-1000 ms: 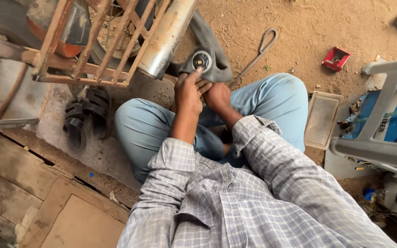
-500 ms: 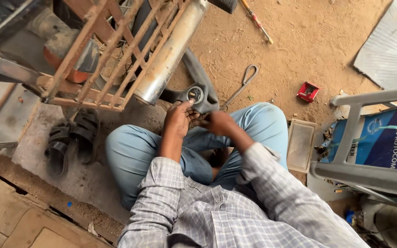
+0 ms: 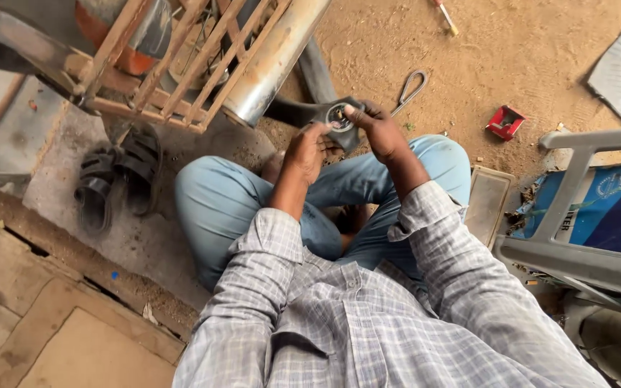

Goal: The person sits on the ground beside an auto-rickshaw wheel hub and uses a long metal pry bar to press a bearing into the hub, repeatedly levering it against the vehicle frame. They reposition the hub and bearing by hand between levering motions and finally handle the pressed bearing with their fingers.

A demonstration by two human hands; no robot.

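sandy dirt floor spread out beyond the fingers, with a concrete slab off to their left. a rusty metal frame and a silver exhaust pipe hung just above and left of the fingers. a grey plastic chair stood well to their right, a flat tray near it. the person sat cross-legged in blue jeans and a checked shirt. black sandals lay well left of the fingers. a dark metal part with a round bearing in it sat between both hands. the right hand gripped the part, thumb on the bearing's rim. the left hand curled closed against the part's lower edge. a wire hook lay just right of the fingers, a small red box farther right.
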